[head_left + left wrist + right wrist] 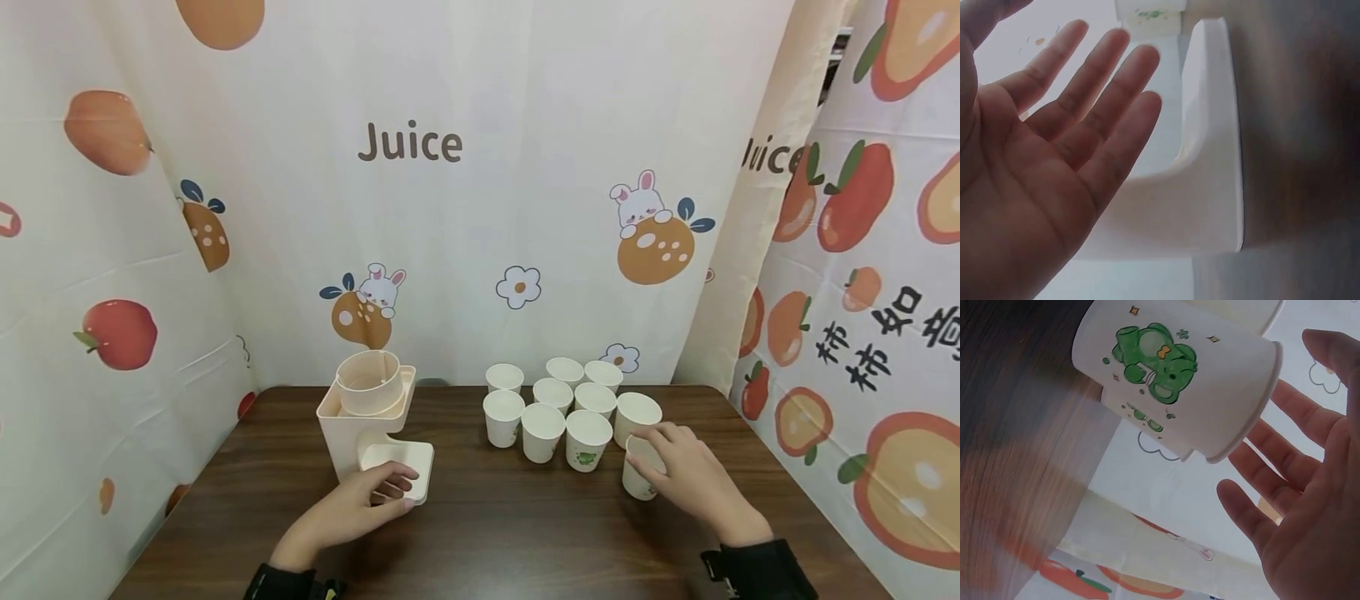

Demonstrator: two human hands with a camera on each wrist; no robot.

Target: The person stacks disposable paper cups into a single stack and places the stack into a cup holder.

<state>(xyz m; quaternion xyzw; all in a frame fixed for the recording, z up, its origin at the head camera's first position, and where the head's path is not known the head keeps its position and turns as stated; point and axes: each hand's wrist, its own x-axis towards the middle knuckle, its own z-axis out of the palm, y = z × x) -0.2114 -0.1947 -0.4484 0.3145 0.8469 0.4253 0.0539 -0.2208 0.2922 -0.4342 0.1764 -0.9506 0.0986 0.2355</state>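
At the left of the table stands a cream-coloured appliance [341, 442] with an open cylinder on top and a flat white foot [416, 460]. My left hand [348, 504] hovers by that foot in the head view; the left wrist view shows its fingers spread and holding nothing beside the C-shaped body [1213, 181]. On the right, my right hand [693, 479] reaches over the nearest white paper cup [637, 483], which stands upright. The right wrist view shows a green bear on this cup [1222, 381], with the fingers extended around the rim side, not curled on it.
Several more white paper cups [543, 433] stand upright in a close group behind and left of my right hand. The dark wooden table [495, 533] meets fruit-printed curtains [480, 217] at its back and sides.
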